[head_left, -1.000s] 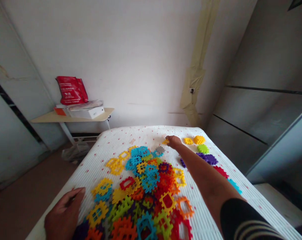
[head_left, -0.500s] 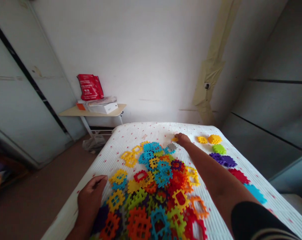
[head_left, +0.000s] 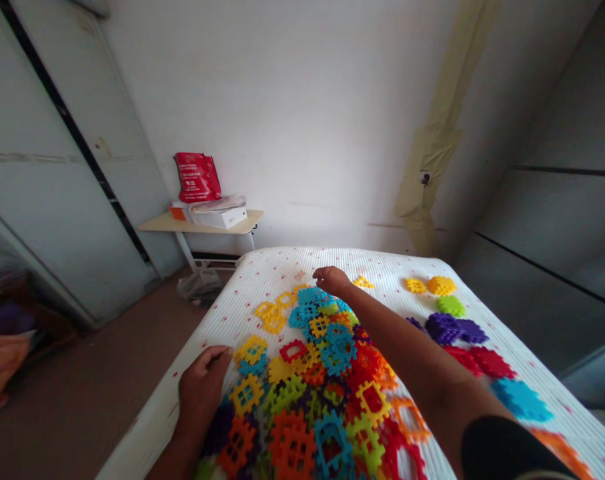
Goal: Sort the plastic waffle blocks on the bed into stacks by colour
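A heap of colourful plastic interlocking building pieces [head_left: 287, 393], many with window-like openings, covers the middle of the bed. My right hand [head_left: 332, 281] reaches over its far end, above the blue pieces [head_left: 306, 312], fingers apart with nothing visible in them. To its right a yellow piece [head_left: 363, 283] lies alone on the sheet. At the heap's left edge my left hand [head_left: 205, 380] rests with fingers loosely curled to the thumb, no piece seen in it. Its fingertips are beside a yellow window piece [head_left: 251, 349] lying on a blue one.
Sorted by colour along the bed's right side lie yellow [head_left: 441, 285], green [head_left: 451, 306], purple [head_left: 447, 328], red [head_left: 489, 361], blue [head_left: 522, 399] and orange [head_left: 562, 450] pieces. A small table [head_left: 155, 223] with a red bag [head_left: 198, 177] stands against the wall.
My right hand has let go of the yellow piece and moved left to the blue pieces. The view has shifted a little; my left hand stays beside the heap.
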### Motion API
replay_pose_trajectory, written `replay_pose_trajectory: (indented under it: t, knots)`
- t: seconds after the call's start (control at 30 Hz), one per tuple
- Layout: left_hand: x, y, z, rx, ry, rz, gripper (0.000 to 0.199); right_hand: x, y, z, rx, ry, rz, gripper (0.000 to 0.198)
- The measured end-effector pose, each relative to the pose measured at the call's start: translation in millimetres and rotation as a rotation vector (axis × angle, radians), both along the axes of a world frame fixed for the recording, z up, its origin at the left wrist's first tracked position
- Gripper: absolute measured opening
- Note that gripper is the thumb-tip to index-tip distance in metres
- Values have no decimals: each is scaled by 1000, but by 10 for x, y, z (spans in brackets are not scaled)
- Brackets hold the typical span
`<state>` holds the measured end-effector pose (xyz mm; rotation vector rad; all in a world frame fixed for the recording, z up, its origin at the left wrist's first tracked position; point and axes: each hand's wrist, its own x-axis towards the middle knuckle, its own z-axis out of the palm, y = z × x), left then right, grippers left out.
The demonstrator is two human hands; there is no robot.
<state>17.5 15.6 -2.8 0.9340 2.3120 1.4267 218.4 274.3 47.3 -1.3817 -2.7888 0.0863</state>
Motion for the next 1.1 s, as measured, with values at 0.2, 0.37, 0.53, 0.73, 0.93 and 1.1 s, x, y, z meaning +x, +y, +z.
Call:
replay_pose_trajectory:
  t: [0.2,0.37,0.53,0.73,0.93,1.1]
  knots:
    - [-16,6,-20,20,5,-14,30,-317,-110,-154,-76,-15,116,29]
    - [-12,8,-50,26,-9,-59,31,-287,-78,-133,-105,-66,125,30]
    - [-5,5,-40,9,10,-88,32,-273,-27,-87,-43,-67,89,30]
    - [-7,-2,-36,-5,23,-98,31,-374,-54,-203,17,-57,149,46]
    - [-15,7,-42,-37,2,-89,32,-504,-88,-252,58,-112,164,51]
    - [-33,14,-20,-101,-14,-76,32,-497,-114,-117,104,-113,163,49]
